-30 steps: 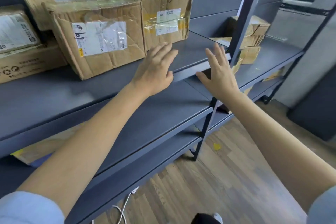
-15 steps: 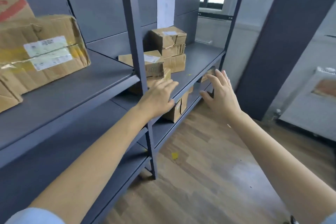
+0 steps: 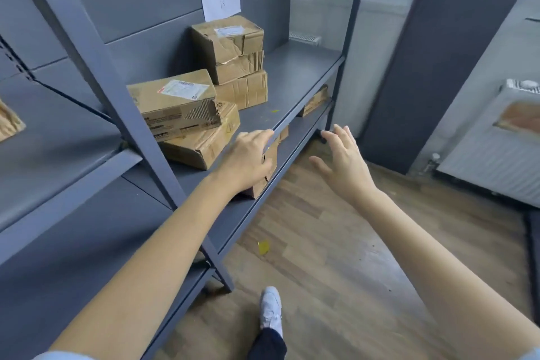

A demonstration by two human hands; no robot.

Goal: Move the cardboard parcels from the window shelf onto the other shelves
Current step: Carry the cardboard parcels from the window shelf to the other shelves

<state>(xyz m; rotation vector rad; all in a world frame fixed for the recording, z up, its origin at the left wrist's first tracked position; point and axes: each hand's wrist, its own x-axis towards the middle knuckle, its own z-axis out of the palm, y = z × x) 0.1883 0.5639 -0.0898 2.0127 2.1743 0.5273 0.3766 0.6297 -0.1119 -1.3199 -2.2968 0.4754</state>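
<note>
Both the left hand and right hand reach empty with fingers spread wide toward the window shelf, where stacked cardboard parcels lie just beyond the left hand; a one-sided grab could topple the crumpled stack.

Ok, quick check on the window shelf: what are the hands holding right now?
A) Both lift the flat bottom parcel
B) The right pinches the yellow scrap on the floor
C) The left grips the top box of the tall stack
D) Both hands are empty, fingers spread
D: the left hand hovers open at the shelf's front edge and the right hand is spread in the air beside it; neither holds a parcel.
</note>
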